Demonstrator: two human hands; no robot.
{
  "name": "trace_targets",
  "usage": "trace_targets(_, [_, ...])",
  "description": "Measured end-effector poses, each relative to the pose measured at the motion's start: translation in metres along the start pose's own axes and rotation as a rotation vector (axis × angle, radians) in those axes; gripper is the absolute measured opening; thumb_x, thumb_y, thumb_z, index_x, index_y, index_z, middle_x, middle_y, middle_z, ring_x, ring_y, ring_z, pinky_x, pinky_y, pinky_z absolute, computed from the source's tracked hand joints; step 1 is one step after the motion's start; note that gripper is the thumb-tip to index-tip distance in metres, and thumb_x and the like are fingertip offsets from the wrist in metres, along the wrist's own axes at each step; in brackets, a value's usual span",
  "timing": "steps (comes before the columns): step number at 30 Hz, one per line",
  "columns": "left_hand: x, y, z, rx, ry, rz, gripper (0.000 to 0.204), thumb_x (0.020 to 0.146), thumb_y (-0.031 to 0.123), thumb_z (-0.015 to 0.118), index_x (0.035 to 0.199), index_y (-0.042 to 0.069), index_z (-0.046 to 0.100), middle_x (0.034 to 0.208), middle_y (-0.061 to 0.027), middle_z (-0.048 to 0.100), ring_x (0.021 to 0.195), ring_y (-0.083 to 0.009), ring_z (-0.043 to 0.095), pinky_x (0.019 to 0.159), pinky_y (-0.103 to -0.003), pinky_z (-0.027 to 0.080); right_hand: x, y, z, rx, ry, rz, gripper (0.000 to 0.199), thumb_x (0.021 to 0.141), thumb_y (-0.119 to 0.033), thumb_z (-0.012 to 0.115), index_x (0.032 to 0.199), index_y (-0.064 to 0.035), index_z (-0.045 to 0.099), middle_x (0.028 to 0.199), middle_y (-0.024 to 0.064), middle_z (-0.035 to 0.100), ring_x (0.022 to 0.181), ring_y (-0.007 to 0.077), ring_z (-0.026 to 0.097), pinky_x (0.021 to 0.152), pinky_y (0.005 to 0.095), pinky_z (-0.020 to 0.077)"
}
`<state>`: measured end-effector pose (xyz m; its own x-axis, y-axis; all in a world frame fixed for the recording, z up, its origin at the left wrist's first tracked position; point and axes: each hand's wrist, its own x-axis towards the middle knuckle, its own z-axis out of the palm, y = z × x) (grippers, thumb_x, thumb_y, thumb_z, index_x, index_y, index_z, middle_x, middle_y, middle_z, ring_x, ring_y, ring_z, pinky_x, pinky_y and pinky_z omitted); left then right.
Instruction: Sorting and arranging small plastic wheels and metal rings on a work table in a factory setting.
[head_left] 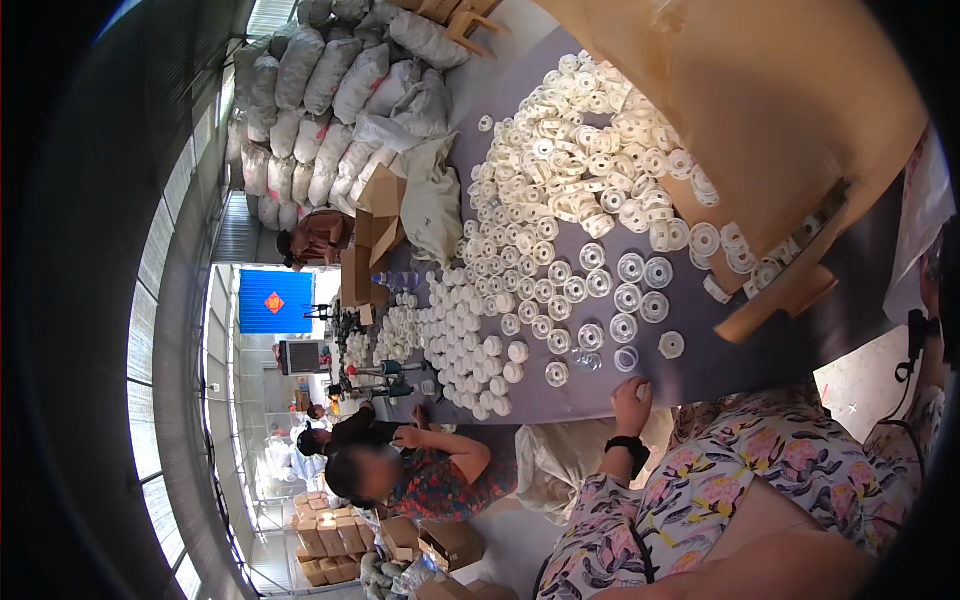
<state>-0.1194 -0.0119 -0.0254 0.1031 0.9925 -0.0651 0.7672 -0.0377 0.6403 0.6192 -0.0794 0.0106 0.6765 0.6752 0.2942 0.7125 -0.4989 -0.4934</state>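
Observation:
My left hand (631, 400), with a black band at the wrist, rests at the edge of the dark grey table (700, 365). Its fingers are curled, and whatever they may hold is hidden. Just beyond it lie a clear round plastic piece (626, 359) and a white disc-shaped part (671, 345). Rows of white round plastic parts with ringed centres (591, 337) spread from there towards a large heap (590, 150). At the right rim my right hand (932, 280) is dark and partly cut off, above a black strap; its fingers cannot be made out.
A large brown cardboard sheet (770, 90) covers the table's upper right. White caps (475, 350) stand in rows near a co-worker (420, 480) in a dark floral top. Green-handled machines (385, 368) stand beyond. Stacked sacks (330, 100) and cartons (330, 535) line the room.

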Motion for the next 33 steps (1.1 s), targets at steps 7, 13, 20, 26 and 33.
trace_targets(7, [0.032,-0.043,-0.058,-0.208,-0.106,0.037,0.015,0.08,0.014,0.061,0.092,0.004,0.062,0.09,-0.0101,0.063,0.081,-0.0234,0.061,0.064,-0.031,0.047,-0.094,-0.065,-0.007,0.065,0.014,-0.053,0.025,0.087,-0.014,0.055,0.104,0.0039,0.057,0.107,0.0164,0.061,0.1,0.0253,0.058,0.084,0.0326,0.044])
trace_targets(13, [0.059,-0.067,-0.14,-0.485,-0.234,-0.054,0.021,0.082,0.014,0.06,0.1,0.002,0.061,0.093,-0.0119,0.063,0.092,-0.0232,0.06,0.08,-0.03,0.045,-0.198,-0.245,0.01,1.322,-0.091,0.783,0.04,0.09,-0.04,0.044,0.118,-0.0124,0.051,0.1,0.0024,0.059,0.081,0.0148,0.059,0.062,0.0263,0.046])
trace_targets(20, [0.093,0.006,-0.205,-0.757,-0.547,0.435,0.057,0.083,0.015,0.062,0.132,0.006,0.035,0.125,-0.0075,0.046,0.111,-0.017,0.048,0.094,-0.03,0.038,-0.308,-0.552,0.059,1.012,-1.266,0.566,0.016,0.077,-0.003,0.054,0.092,-0.0005,0.06,0.099,0.0048,0.057,0.092,0.0151,0.056,0.077,0.0286,0.0495])
trace_targets(26, [0.109,-0.037,-0.231,-1.026,-1.028,0.252,0.051,0.079,0.008,0.063,0.126,0.004,0.043,0.121,-0.0087,0.05,0.111,-0.0163,0.048,0.094,-0.03,0.038,-0.346,-0.621,0.092,1.206,-1.633,0.893,0.03,0.081,-0.011,0.056,0.109,-0.002,0.051,0.096,0.0082,0.061,0.085,0.019,0.062,0.077,0.034,0.0509])
trace_targets(33, [0.077,-0.082,-0.213,-1.357,-0.848,0.052,0.046,0.08,0.006,0.063,0.123,0.001,0.046,0.112,-0.0081,0.057,0.102,-0.0151,0.054,0.085,-0.03,0.047,-0.376,-0.649,0.113,1.071,-1.467,0.77,0.031,0.081,-0.011,0.06,0.109,-0.0029,0.051,0.101,0.0078,0.059,0.089,0.0158,0.059,0.079,0.0305,0.0488])
